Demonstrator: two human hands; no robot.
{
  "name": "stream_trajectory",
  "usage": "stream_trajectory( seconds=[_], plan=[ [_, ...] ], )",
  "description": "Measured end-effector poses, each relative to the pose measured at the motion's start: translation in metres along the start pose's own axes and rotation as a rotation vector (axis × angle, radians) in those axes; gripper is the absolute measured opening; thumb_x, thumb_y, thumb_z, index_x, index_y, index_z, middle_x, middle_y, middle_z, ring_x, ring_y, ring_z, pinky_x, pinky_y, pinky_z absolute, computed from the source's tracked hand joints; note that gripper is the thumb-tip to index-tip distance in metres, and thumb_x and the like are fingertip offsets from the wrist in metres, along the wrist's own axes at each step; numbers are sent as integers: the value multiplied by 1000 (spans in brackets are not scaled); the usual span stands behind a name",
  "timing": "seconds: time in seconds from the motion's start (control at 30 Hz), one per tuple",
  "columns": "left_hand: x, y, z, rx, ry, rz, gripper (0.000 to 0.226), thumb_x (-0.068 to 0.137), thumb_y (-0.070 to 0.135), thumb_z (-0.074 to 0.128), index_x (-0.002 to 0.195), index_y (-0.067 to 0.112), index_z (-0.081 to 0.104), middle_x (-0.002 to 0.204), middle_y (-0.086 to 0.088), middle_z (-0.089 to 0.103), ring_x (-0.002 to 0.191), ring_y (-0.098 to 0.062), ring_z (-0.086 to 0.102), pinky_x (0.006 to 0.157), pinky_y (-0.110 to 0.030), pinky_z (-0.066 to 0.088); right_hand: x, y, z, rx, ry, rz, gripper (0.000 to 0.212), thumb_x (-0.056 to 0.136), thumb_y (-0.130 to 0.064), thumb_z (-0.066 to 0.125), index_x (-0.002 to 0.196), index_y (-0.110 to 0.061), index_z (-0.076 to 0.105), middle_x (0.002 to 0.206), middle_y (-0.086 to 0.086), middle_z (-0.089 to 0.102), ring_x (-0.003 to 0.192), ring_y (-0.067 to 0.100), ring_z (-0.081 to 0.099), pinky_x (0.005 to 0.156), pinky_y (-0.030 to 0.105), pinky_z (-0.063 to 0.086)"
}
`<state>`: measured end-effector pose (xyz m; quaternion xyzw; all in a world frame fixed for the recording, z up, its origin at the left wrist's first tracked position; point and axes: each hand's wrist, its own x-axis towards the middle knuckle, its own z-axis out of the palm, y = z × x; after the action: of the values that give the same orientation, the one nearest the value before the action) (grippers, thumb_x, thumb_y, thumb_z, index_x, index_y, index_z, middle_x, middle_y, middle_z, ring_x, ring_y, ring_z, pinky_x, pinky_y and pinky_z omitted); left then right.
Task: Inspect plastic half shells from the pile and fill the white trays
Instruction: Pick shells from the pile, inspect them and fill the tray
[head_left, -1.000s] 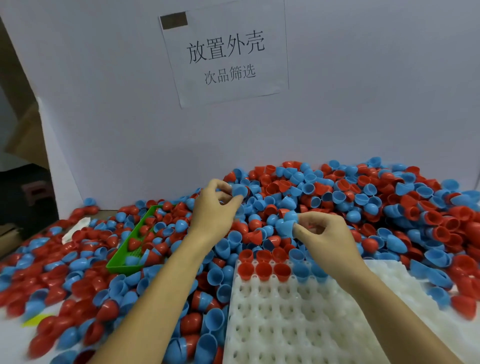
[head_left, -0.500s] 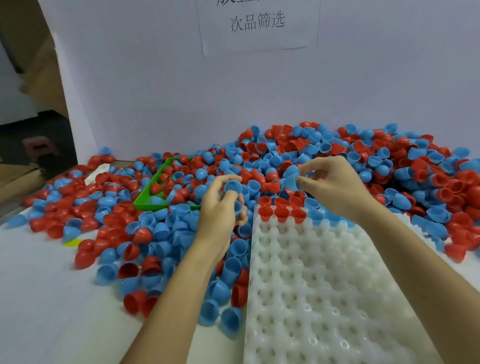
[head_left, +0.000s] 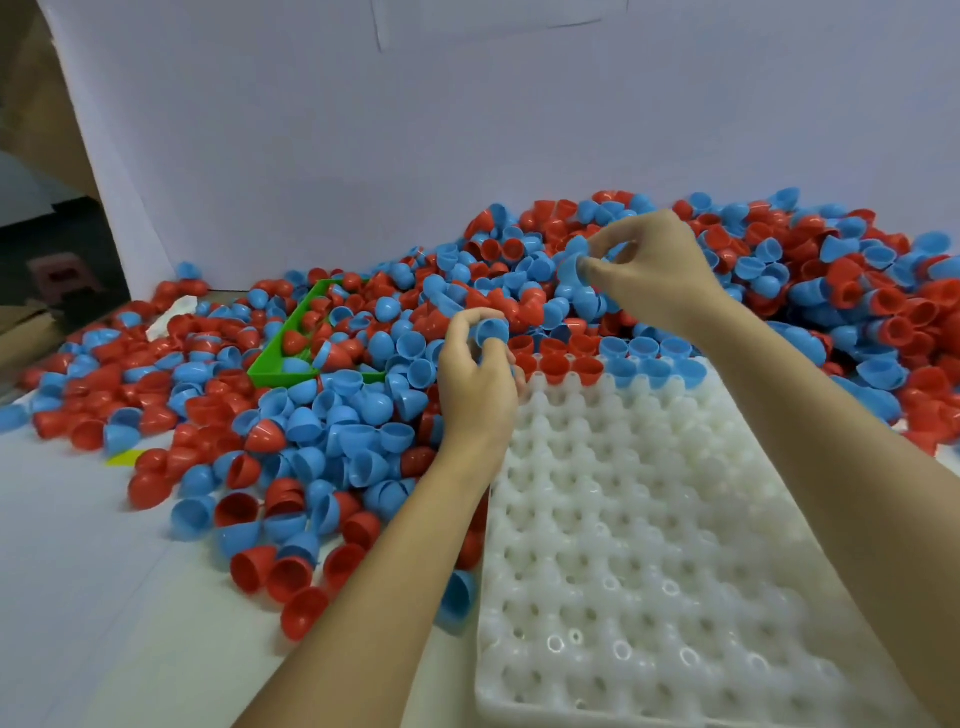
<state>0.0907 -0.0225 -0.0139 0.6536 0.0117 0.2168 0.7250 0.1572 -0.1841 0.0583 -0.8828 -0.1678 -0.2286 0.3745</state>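
Left hand (head_left: 475, 379) has a curled grip on a single blue half shell (head_left: 492, 329), pinched up at the fingertips with its open side facing roughly toward the camera, right over the far left corner of the white tray (head_left: 644, 545). Right hand (head_left: 649, 270) is up higher over the pile (head_left: 779, 291), and its grip is closed on another blue shell (head_left: 571, 267), thumb and fingers pinching the rim.

The tray sits on the white tabletop (head_left: 78, 597) in front of the person, mostly bare cups. Only the far end is filled: red shells (head_left: 553, 364) on the left part, blue shells (head_left: 654, 371) on the right, in two rows, open sides up.

Loose red and blue half shells are heaped behind and to the right of the tray, and spread out flatter to the left of it. A green tray (head_left: 291, 358) sits half buried in that left spread with a few shells inside. There's a small yellow scrap (head_left: 124, 458) on the tabletop near the left edge of the spread. White backboard (head_left: 415, 156) stands behind everything.
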Motion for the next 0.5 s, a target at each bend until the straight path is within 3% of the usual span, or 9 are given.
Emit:
stream_trajectory(
  seconds=[0.1, 0.23, 0.33, 0.5],
  plan=[
    [10, -2, 6, 27, -2, 12, 24, 98, -1, 41, 100, 14, 60, 63, 3, 48, 54, -15, 44, 49, -31, 40, 10, 2, 4, -27, 4, -24, 19, 90, -22, 72, 101, -7, 76, 79, -17, 61, 57, -14, 54, 57, 0, 36],
    [22, -6, 16, 111, -26, 52, 24, 99, 2, 42, 101, 17, 60, 63, 5, 49, 58, -20, 45, 52, -32, 43, 21, 9, 5, -30, 14, -23, 18, 90, -21, 72, 100, -7, 75, 73, -23, 56, 53, -20, 52, 52, -4, 33],
    [25, -10, 18, 166, -46, 90, 25, 99, 4, 43, 97, 22, 59, 63, 6, 48, 56, -15, 44, 52, -31, 41, 23, 12, 3, -47, 7, -38, 14, 90, -19, 72, 96, -7, 76, 72, -25, 57, 54, -23, 51, 52, -5, 34],
    [22, -12, 19, 237, -85, 145, 24, 98, 3, 43, 94, 22, 58, 66, 2, 50, 54, -11, 40, 52, -34, 38, 17, 4, -12, -26, 29, -1, 8, 89, -20, 71, 87, -12, 74, 65, -26, 57, 51, -15, 53, 57, 3, 36]
  ],
)
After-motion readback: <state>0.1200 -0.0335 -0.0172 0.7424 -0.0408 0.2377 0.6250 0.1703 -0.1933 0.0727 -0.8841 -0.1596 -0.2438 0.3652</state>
